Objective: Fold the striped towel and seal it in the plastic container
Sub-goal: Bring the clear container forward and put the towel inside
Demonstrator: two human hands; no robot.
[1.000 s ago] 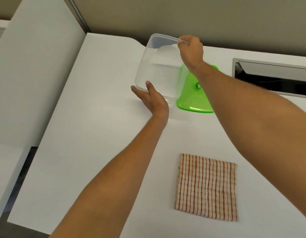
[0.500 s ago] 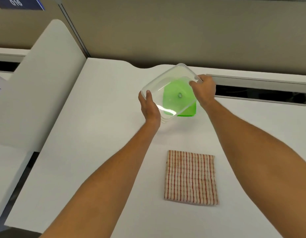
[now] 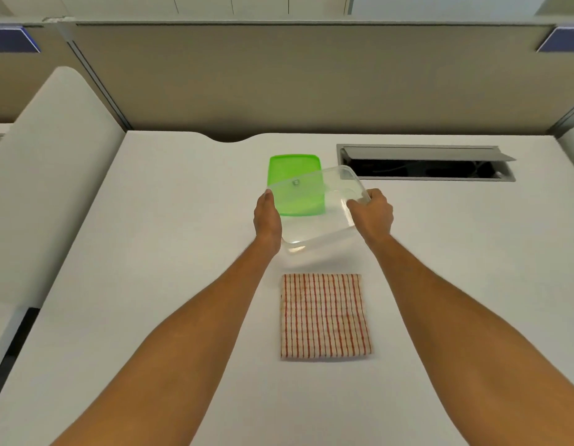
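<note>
A clear plastic container [image 3: 314, 226] hangs just above the white desk, tilted, with its opening facing up. My left hand [image 3: 268, 218] grips its left rim and my right hand [image 3: 372, 214] grips its right rim. Behind it, partly seen through its wall, a green lid [image 3: 292, 169] lies flat on the desk. The striped towel [image 3: 324, 317], red lines on cream, lies folded into a rectangle on the desk below the container, between my forearms.
A white desk [image 3: 150, 252] carries everything. An open cable slot [image 3: 424, 165] with a raised flap sits at the back right. A beige partition wall [image 3: 311, 82] closes the back, and a white side panel [image 3: 47, 175] stands on the left.
Both hands have carried the container toward me and to the right, off the green lid. The container has turned from on edge to mouth-up. The towel has not moved.
</note>
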